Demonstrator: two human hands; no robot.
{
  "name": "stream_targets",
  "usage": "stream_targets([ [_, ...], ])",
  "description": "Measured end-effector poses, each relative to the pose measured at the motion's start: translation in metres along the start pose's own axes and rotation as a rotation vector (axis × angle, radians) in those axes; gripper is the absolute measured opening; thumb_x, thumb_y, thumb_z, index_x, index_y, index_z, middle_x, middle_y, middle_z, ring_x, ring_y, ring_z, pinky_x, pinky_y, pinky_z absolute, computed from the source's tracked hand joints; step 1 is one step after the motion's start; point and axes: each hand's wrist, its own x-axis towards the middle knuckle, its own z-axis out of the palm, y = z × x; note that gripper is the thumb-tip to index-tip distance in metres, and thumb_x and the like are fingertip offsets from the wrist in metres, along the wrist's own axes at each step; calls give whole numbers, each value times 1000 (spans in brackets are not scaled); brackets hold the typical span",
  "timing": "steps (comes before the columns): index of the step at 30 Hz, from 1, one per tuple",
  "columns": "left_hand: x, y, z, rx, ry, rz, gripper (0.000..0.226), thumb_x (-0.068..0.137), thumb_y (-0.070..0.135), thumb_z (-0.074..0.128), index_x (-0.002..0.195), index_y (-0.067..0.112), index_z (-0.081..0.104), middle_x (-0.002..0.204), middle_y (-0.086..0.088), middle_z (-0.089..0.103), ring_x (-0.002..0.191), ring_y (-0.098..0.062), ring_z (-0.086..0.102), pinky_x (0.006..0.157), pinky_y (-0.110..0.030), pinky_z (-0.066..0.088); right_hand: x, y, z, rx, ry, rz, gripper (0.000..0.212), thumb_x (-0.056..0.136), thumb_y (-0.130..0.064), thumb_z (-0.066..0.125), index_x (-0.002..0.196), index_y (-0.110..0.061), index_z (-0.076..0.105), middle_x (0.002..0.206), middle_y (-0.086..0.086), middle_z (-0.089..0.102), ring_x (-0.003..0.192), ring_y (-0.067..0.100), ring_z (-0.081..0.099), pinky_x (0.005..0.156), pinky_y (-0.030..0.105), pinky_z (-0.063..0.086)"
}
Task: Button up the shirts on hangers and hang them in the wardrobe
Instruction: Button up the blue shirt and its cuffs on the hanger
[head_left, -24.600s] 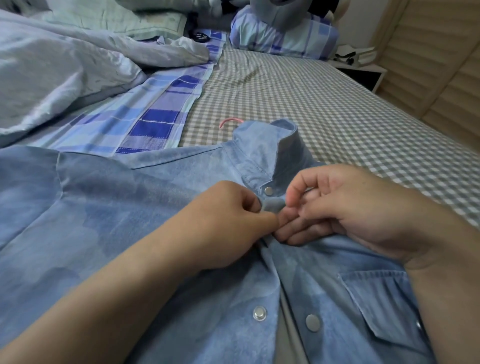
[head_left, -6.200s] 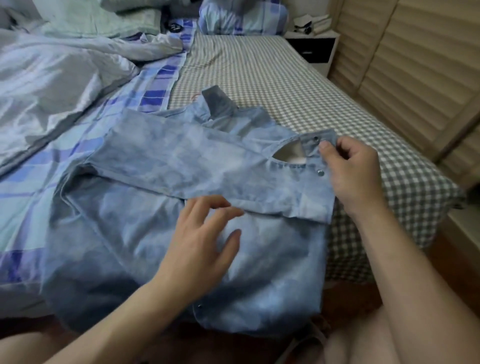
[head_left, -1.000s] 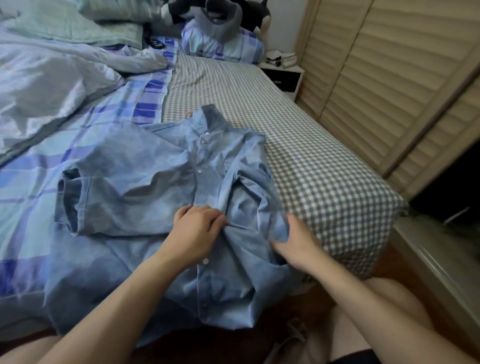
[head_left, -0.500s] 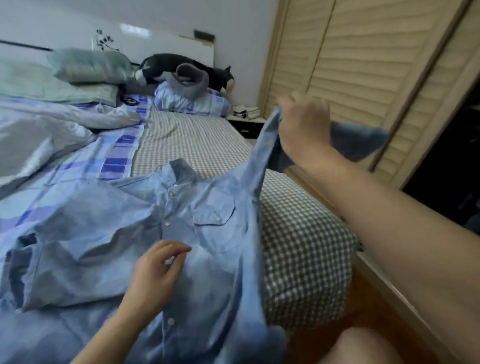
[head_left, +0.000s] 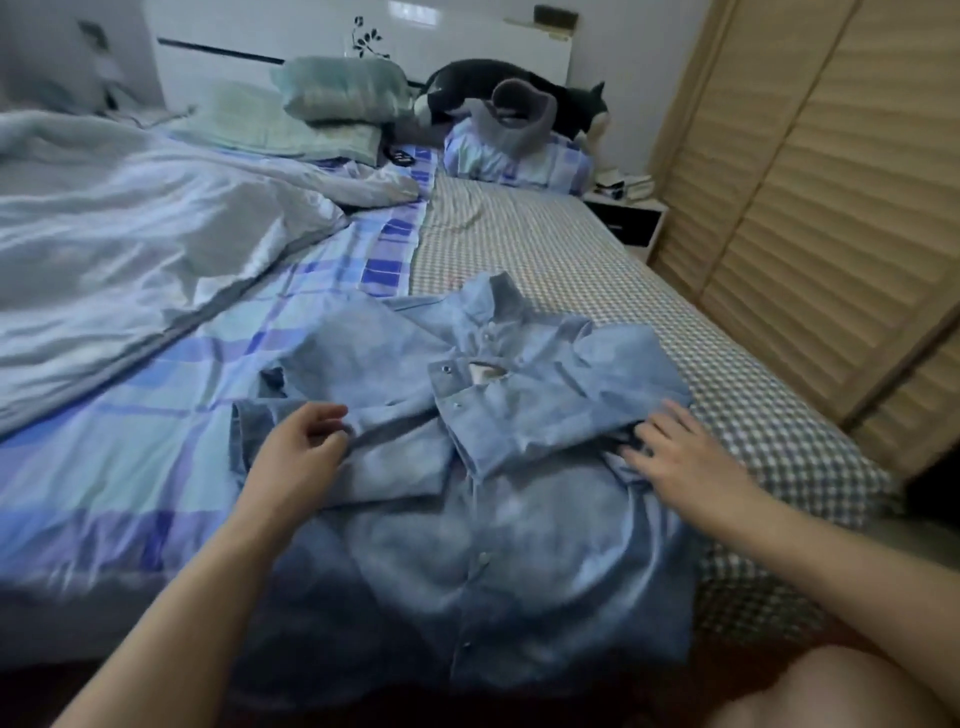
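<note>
No text, label, brand or number can be read anywhere in the head view. The only sign-like mark is a dark floral motif (head_left: 368, 40) printed on the white headboard (head_left: 291, 36), above the green pillow; it carries no letters. A small dark object (head_left: 399, 154) just below that pillow bears a pale mark too blurred to make out.

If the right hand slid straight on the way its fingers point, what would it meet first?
Probably the folded sleeve of the blue denim shirt; the right hand already rests flat at its edge, fingers pointing up-left.
</note>
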Motion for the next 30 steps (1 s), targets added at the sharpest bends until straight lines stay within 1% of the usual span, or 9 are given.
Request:
stream_targets([
  [6, -4, -2, 14, 221, 44, 132, 25, 93, 11, 64, 114, 24, 68, 96, 5, 69, 89, -15, 66, 82, -27, 44, 30, -3, -38, 384, 239, 342, 23, 82, -6, 48, 72, -5, 69, 95, 14, 66, 87, 33, 58, 77, 39, 51],
  [9, -10, 3, 37, 357, 84, 332, 20, 91, 10, 66, 108, 19, 72, 94, 5, 62, 80, -8, 56, 79, -21, 41, 59, -31, -41, 587, 239, 379, 20, 78, -1, 50, 80, -6, 69, 95, 8, 62, 91, 28, 56, 86, 28, 43],
  [12, -14, 2, 56, 450, 23, 440, 15, 93, 18, 65, 103, 22, 75, 95, 6, 65, 89, -15, 60, 84, -31, 49, 80, -65, -33, 716, 77, 278, 30, 86, -25, 58, 109, -12, 72, 115, 4, 61, 108, 23, 54, 100, 30, 44],
  [14, -15, -2, 67, 574, -23, 524, 21, 91, 26, 57, 96, 25, 77, 91, 5, 65, 88, -23, 58, 83, -37, 49, 92, -87, -32, 721, -134, 259, 65, 84, -60, 50, 135, -20, 61, 134, 1, 53, 124, 23, 46, 111, 35, 39],
  [16, -13, -7, 76, 691, -68, 560, 31, 88, 35, 47, 92, 27, 77, 88, 6, 63, 83, -27, 55, 78, -40, 51, 98, -104, -26, 720, -284, 326, 87, 78, -75, 41, 147, -22, 47, 138, 1, 47, 127, 24, 42, 114, 37, 36],
  [21, 2, -11, 85, 674, -44, 413, 43, 87, 49, 39, 85, 28, 76, 83, 8, 62, 88, -26, 58, 82, -42, 45, 85, -119, -8, 866, -3, 680, 31, 82, -29, 56, 108, -16, 66, 97, 4, 66, 94, 29, 60, 83, 37, 48],
  [24, 0, -1, 96, 602, 0, 299, 48, 89, 64, 37, 89, 32, 73, 84, 13, 59, 91, -23, 55, 83, -40, 42, 88, -115, -12, 1085, 120, 837, 2, 94, -18, 62, 96, -18, 63, 84, -5, 69, 80, 16, 63, 72, 32, 48],
  [27, -7, 8, 111, 444, -14, 278, 40, 89, 68, 46, 90, 35, 67, 85, 16, 65, 89, -18, 59, 80, -43, 49, 91, -108, -19, 1219, 181, 826, 10, 97, -22, 64, 90, -27, 60, 71, -16, 63, 70, -3, 60, 63, 14, 42],
  [30, -8, 16, 120, 192, 74, 260, 11, 94, 37, 65, 90, 28, 70, 81, 9, 71, 79, -15, 65, 74, -46, 54, 86, -104, -22, 1242, 202, 783, 5, 98, -23, 64, 99, -26, 68, 78, -16, 68, 76, -4, 62, 66, 9, 43],
])
